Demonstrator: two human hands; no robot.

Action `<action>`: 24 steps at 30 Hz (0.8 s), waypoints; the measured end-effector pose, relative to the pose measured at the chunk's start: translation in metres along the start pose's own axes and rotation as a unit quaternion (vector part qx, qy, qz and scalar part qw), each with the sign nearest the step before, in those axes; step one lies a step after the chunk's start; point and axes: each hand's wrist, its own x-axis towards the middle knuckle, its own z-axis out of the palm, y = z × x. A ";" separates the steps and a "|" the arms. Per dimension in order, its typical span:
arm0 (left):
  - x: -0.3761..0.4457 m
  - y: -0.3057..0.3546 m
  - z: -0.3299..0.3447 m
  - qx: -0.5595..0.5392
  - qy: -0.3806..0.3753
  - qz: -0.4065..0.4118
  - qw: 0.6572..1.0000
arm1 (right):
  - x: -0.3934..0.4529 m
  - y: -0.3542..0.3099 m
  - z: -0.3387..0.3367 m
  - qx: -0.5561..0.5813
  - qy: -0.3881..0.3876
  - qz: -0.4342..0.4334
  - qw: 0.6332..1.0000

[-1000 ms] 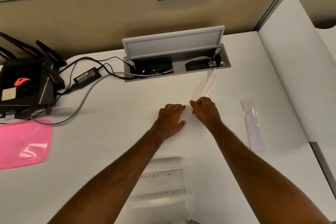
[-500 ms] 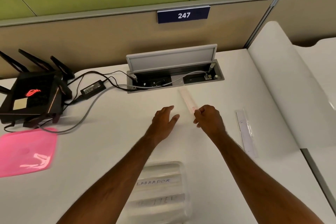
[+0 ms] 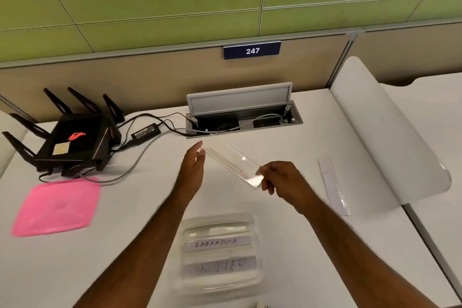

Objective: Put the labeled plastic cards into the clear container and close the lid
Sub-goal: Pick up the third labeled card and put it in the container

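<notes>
At the near edge of the white desk (image 3: pixel 287 245), the clear container (image 3: pixel 220 254) is sitting open, with two cards lying flat inside it, one reading LABRADOR (image 3: pixel 216 243) and a second with blurred writing (image 3: pixel 220 267) nearer still. Bare desk is lying open on both sides of it. Just beyond, the right hand (image 3: pixel 282 179) is pinching the near end of a clear plastic card (image 3: pixel 233 164) between thumb and fingertips, raised above the desk and slanting away to the far left. The left hand (image 3: pixel 192 165) is standing open and edge-on, its fingers spread wide, its fingertips at the card's far end; contact cannot be told. The card is looking see-through, glossy, with a faint reddish mark near the held end. To the right, another card (image 3: pixel 333 187) is lying flat near the desk's curved white divider (image 3: pixel 390 137). To the left, the pink lid (image 3: pixel 57 205) is lying flat, well apart from the container. Farther off, a black router (image 3: pixel 75 142) and an open cable hatch (image 3: pixel 242 110) are lining the far edge.
</notes>
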 end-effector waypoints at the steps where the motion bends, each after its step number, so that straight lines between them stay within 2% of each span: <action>1: -0.006 0.001 -0.006 -0.013 0.002 0.015 1.000 | -0.007 -0.001 0.000 0.012 -0.005 -0.001 1.000; 3: -0.017 0.002 -0.016 -0.035 0.005 0.037 0.999 | -0.016 -0.001 0.000 0.038 -0.013 0.003 0.999; 6: -0.034 0.004 -0.029 -0.081 0.000 0.023 0.996 | -0.027 0.001 0.001 0.093 -0.013 0.029 0.995; 12: -0.061 0.002 -0.058 -0.096 -0.009 0.040 0.995 | -0.038 0.002 -0.001 0.198 -0.032 0.093 0.975; 19: -0.089 -0.009 -0.071 -0.146 0.009 -0.006 0.989 | -0.051 0.006 0.006 0.227 -0.027 0.143 0.963; 24: -0.109 -0.017 -0.076 -0.194 0.009 -0.056 0.979 | -0.062 0.014 0.021 0.227 -0.020 0.124 0.966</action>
